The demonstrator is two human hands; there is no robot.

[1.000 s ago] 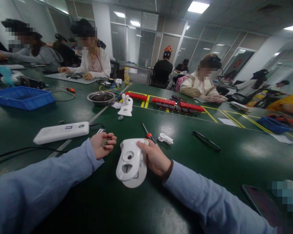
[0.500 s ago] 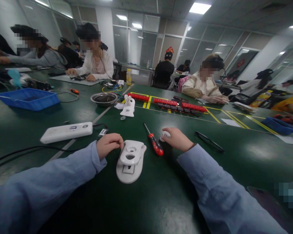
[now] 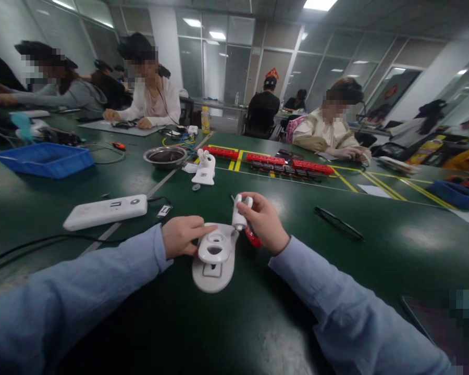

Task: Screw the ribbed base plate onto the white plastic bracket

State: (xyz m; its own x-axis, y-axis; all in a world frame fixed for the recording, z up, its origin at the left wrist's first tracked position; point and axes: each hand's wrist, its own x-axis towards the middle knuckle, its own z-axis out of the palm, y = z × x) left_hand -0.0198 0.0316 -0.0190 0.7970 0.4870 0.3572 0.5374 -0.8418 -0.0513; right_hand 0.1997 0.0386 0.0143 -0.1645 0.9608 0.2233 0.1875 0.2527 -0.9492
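So the right hand has its fingers pinched around a small white plastic forked piece with a peg pointing down. That peg is right by the upper right corner of a white plastic base with a rounded end and a raised two-hole top; can't tell if they touch. The base lies flat on the dark green counter, between and slightly below the hands.

Left hand is half curled, index finger stretched onto the base's top edge, thumb by its side. Can't tell if it's really gripping or has anything tucked in those curled fingers.

Worst clutter: a red-handled screwdriver right behind the right hand, mostly blocked by it. Left of the left hand there's a long white rounded device with a black cable running below it. Beyond the hands sit a white plastic bracket and a shiny metal bowl. Well right of the right hand, a slim black tool.
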